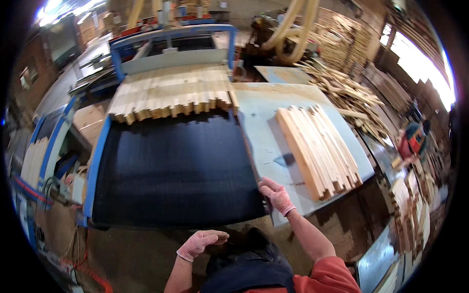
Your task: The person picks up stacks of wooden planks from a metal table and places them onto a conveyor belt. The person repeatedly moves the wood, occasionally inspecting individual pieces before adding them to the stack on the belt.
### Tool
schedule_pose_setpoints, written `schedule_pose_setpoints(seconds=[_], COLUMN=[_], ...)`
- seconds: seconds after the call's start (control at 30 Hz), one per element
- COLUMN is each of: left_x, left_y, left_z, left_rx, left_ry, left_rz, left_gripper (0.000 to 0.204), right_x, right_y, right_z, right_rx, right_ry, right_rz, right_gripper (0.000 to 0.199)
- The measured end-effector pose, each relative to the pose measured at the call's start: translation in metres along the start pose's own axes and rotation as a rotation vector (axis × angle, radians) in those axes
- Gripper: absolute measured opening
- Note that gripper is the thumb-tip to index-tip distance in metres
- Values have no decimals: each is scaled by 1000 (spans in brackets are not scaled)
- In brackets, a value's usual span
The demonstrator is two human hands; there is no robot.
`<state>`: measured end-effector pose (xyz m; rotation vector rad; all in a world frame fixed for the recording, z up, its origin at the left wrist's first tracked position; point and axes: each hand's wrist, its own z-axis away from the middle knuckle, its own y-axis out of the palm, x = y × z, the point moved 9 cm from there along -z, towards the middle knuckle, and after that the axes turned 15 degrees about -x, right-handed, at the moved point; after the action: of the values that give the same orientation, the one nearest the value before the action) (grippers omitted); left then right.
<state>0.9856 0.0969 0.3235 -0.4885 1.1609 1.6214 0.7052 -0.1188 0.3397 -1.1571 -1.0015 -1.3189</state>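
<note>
A: Start at the left. What's there?

B: One blue-framed stand (54, 140). Then one black belt (176, 166), smooth and faintly shiny, with one row of pale wooden strips (171, 88) side by side across its far end; well over ten, too blurred to count exactly.

A: And the hands?

B: Two, both in pinkish gloves. The left hand (202, 242) is just off the belt's near edge, fingers loosely bent, a narrow gap to the thumb. The right hand (277, 196) is curled at the belt's right edge; I can't tell whether it grips.

A: Further right?

B: One pale blue table (259, 124), scuffed and stained, bearing one batch of long boards (317, 151), about half a dozen.

A: The room?

B: A workshop: two thick hoses (288, 24), one loose heap of offcuts (347, 93), then bright windows (422, 61).
</note>
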Motion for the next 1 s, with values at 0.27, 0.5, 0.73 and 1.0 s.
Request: schedule_pose_setpoints(seconds=[0.27, 0.5, 0.73, 1.0], left_x=[-19, -52, -40, -17], left_y=[95, 153, 224, 285], left_z=[-41, -116, -219, -316], left_rx=[9, 22, -200, -303], left_ry=[64, 322, 434, 641], left_rz=[-39, -39, -189, -501], left_gripper=[69, 61, 65, 77], right_x=[30, 84, 20, -30], right_y=[-71, -225, -474, -496], right_z=[52, 46, 35, -59], right_rx=[154, -370, -1317, -1375], right_ry=[7, -428, -510, -259], right_rz=[256, 99, 175, -84], right_gripper=[57, 66, 84, 88])
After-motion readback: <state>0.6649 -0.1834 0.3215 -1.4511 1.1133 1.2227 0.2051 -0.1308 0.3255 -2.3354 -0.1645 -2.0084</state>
